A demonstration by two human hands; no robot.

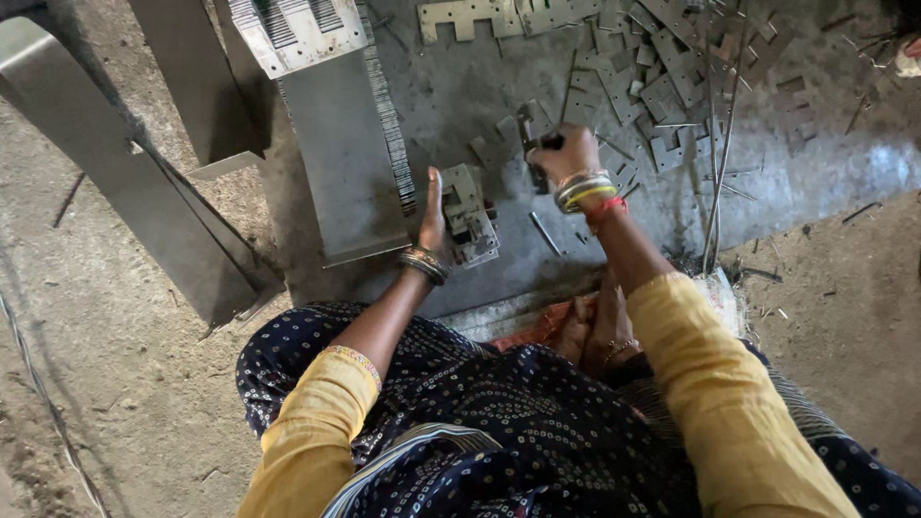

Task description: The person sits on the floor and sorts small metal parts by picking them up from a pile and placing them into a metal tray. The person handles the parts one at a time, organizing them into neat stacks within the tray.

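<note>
Left hand (434,213) lies flat, fingers straight, against the small stack of metal plates (468,215) on the floor sheet (537,259), prob. to steady it. Right hand (564,152) is clenched round a dark tool (529,134) just above (tool type unclear). Loose plates (662,67) are scattered beyond.

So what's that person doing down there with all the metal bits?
A person sits on the floor over a metal sheet. The left hand steadies a small stack of cut metal pieces, flat against its side. The right hand is raised a little, its grip closed round a dark tool. More flat metal pieces lie scattered beyond, and long ribbed metal strips lie to the left.
</note>
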